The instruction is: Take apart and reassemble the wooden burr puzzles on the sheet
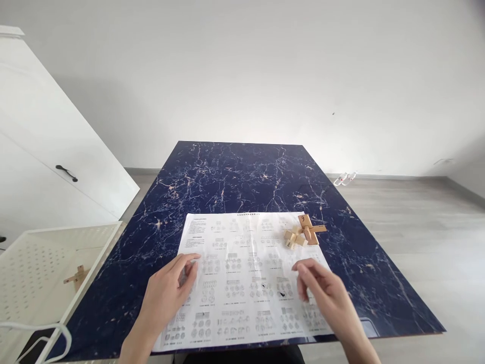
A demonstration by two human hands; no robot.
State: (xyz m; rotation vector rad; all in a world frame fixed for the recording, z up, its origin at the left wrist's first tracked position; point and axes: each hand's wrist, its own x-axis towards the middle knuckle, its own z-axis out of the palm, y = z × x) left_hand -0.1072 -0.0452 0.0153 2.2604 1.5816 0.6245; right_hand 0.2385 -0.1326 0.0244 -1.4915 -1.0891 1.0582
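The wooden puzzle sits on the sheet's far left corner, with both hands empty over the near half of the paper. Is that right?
Not quite. The head view shows the wooden puzzle on the far right corner of the instruction sheet, not the left. The rest holds: the left hand and right hand are both empty over the near half of the paper.

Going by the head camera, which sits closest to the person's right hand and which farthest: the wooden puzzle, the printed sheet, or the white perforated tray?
1. Printed sheet, directly under the right hand.
2. Wooden puzzle, just beyond the fingers.
3. White perforated tray, far left, off the table.
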